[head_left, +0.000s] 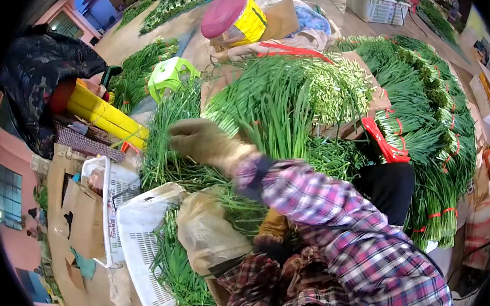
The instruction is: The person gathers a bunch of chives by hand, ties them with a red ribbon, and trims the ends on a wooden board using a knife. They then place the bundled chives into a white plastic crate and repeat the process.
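Note:
My right hand [201,140], in a tan work glove, reaches across to the left above loose garlic chives [163,159]. Motion blurs its fingers, so I cannot see whether anything is in them. Close to my body is my left hand [273,226], in a brownish-orange glove; the right sleeve partly covers it and its fingers are hidden. Loose green leaves [240,204] lie beside it. Just beyond my right hand, a large pile of garlic chives [276,111] rests on cardboard, its pale stem ends facing right.
Red-banded chive bundles [402,119] are stacked at right, beside red strips [383,140]. A white crate [140,234] with greens and a plastic bag [208,229] stand at lower left. Farther back are a green plastic stool [171,73] and a yellow drum-shaped seat [250,22].

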### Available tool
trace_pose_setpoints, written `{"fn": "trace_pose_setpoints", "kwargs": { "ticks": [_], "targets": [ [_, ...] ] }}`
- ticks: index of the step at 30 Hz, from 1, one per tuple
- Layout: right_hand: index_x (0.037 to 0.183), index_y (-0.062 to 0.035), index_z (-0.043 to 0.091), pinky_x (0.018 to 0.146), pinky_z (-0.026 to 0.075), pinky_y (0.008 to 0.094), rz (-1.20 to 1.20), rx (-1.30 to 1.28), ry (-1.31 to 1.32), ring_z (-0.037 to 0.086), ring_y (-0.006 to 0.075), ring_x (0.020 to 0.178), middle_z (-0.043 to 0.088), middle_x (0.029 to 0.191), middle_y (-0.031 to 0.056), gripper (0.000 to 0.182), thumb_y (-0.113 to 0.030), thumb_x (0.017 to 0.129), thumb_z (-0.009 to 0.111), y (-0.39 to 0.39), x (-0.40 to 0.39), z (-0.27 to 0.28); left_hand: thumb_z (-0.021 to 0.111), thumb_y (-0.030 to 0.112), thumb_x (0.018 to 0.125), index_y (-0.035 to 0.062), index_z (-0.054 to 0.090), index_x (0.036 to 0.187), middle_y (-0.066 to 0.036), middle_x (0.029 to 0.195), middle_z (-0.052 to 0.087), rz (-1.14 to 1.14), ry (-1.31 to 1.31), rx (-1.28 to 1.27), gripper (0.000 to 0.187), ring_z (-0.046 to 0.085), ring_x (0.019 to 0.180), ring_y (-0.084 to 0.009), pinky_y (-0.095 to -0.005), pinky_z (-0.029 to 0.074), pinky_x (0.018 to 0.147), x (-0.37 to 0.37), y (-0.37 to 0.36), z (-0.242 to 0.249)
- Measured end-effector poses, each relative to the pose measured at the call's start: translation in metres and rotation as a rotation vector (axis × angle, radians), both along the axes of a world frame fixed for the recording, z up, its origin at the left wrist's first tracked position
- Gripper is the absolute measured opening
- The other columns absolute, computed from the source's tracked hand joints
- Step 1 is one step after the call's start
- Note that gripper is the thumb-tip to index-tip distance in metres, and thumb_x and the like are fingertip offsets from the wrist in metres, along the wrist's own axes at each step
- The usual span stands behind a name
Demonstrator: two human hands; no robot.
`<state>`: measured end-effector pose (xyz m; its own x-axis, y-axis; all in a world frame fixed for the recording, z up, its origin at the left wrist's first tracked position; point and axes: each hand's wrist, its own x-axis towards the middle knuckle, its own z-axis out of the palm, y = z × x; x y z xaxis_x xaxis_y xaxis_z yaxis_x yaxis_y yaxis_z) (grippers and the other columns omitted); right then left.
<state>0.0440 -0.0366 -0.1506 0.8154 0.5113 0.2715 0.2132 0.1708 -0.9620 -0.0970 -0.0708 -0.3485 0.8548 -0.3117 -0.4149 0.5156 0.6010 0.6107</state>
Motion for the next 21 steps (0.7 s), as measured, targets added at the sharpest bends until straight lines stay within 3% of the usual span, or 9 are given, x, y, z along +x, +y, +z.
{"fn": "trace_pose_setpoints", "kwargs": {
  "ticks": [2,4,8,12,16,17,18,20,21],
  "targets": [
    [0.103,-0.0039,0.063,0.074,0.049,0.0265,-0.333,-0.215,-0.028,0.059,0.0154,0.082,0.064,0.092,0.0066,0.025,-0.015,0.080,0.063,-0.050,0.014,-0.029,0.070,0.014,0.075,0.0039,0.055,0.105,-0.008,0.089,0.064,-0.040,0.048,-0.019,0.034,0.064,0.075,-0.0201,-0.0337,0.056,0.066,-0.002,0.008,0.011],
    [0.107,-0.0051,0.062,0.074,0.048,0.0272,-0.541,0.145,0.408,0.059,0.0151,0.083,0.065,0.092,0.0064,0.028,-0.018,0.082,0.058,-0.106,0.031,-0.067,0.071,0.011,0.072,-0.0003,0.056,0.107,-0.011,0.090,0.066,-0.014,0.166,-0.063,0.040,0.065,0.077,-0.0218,-0.0341,0.056,0.066,-0.005,0.007,0.025],
    [0.116,0.0004,0.055,0.061,0.050,0.0253,-0.571,-0.085,0.481,0.058,0.0145,0.069,0.062,0.092,0.0054,0.038,-0.006,0.080,0.062,-0.156,0.045,-0.128,0.068,0.021,0.076,-0.0076,0.051,0.115,-0.020,0.101,0.063,-0.184,0.131,-0.175,0.051,0.065,0.082,-0.0254,-0.0394,0.057,0.070,-0.001,0.017,0.013],
    [0.122,-0.0002,0.052,0.079,0.048,0.0273,-0.671,-0.093,0.491,0.060,0.0173,0.089,0.061,0.110,0.0100,0.044,-0.012,0.079,0.059,-0.160,0.043,-0.162,0.068,0.024,0.076,-0.0083,0.046,0.120,-0.024,0.110,0.059,-0.163,0.121,-0.364,0.059,0.063,0.090,-0.0316,-0.0475,0.056,0.075,-0.004,0.008,0.043],
    [0.126,-0.0007,0.048,0.093,0.042,0.0319,-0.679,-0.290,0.400,0.054,0.0256,0.110,0.056,0.121,0.0158,0.051,-0.014,0.078,0.059,-0.154,0.041,-0.180,0.064,0.017,0.080,-0.0056,0.042,0.125,-0.024,0.110,0.059,-0.074,0.159,-0.423,0.055,0.063,0.092,-0.0306,-0.0420,0.058,0.070,-0.004,0.014,0.004],
    [0.128,-0.0014,0.046,0.093,0.042,0.0313,-0.668,-0.312,0.427,0.053,0.0274,0.112,0.054,0.123,0.0174,0.055,-0.016,0.077,0.060,-0.155,0.044,-0.184,0.061,0.020,0.083,-0.0037,0.045,0.121,-0.016,0.093,0.064,-0.134,0.148,-0.461,0.048,0.066,0.077,-0.0219,-0.0306,0.059,0.059,-0.004,0.016,-0.002],
    [0.128,-0.0014,0.046,0.093,0.042,0.0313,-0.667,-0.311,0.430,0.053,0.0274,0.112,0.054,0.123,0.0174,0.055,-0.016,0.077,0.060,-0.156,0.046,-0.188,0.061,0.020,0.083,-0.0037,0.045,0.121,-0.016,0.093,0.064,-0.133,0.151,-0.459,0.048,0.066,0.077,-0.0219,-0.0306,0.059,0.059,-0.005,0.017,0.001],
    [0.128,-0.0020,0.046,0.093,0.042,0.0310,-0.617,-0.378,0.529,0.055,0.0278,0.108,0.055,0.122,0.0171,0.057,-0.018,0.076,0.061,-0.159,0.056,-0.193,0.063,0.020,0.081,-0.0045,0.049,0.115,-0.012,0.084,0.064,-0.157,0.178,-0.359,0.044,0.065,0.071,-0.0186,-0.0289,0.057,0.054,-0.007,0.017,0.011],
    [0.130,-0.0007,0.043,0.076,0.052,0.0310,-0.609,-0.499,0.641,0.062,0.0208,0.087,0.057,0.119,0.0150,0.055,-0.009,0.080,0.064,-0.161,0.056,-0.165,0.064,0.019,0.079,-0.0026,0.053,0.109,-0.010,0.080,0.063,-0.113,0.186,-0.206,0.038,0.063,0.064,-0.0168,-0.0279,0.055,0.050,-0.011,0.016,0.010]
  ]
}}
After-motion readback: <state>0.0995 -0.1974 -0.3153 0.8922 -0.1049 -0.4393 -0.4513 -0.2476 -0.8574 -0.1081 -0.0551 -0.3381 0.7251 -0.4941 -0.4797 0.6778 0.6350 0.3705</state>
